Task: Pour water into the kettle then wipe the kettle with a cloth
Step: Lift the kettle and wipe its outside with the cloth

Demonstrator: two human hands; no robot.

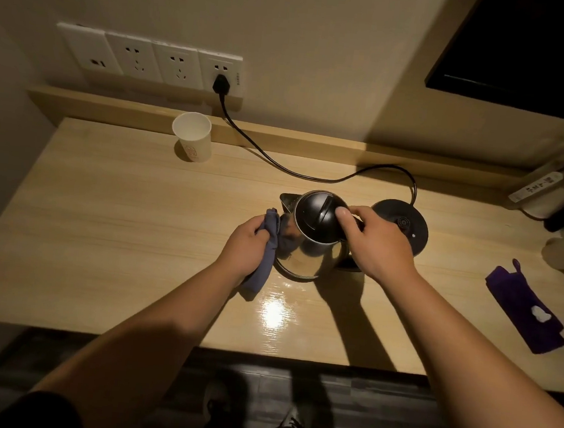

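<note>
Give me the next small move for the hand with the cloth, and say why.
Probably drag the cloth down along the kettle wall. The left hand already presses it against the steel side below the spout, while the right hand grips the handle, steadying the kettle.

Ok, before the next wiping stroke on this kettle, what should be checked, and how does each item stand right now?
1. Kettle off its base: ok, it stands on the table beside the base.
2. Lid shut: ok, it looks closed.
3. Kettle steadied: ok, right hand grips the handle side.
4. Cloth in hand and on the metal: ok, left hand holds it against the kettle's left side.
5. Base cord plugged into the wall socket: not ok if the wipe is wet; the plug is in.
6. Water inside: cannot tell.
</note>
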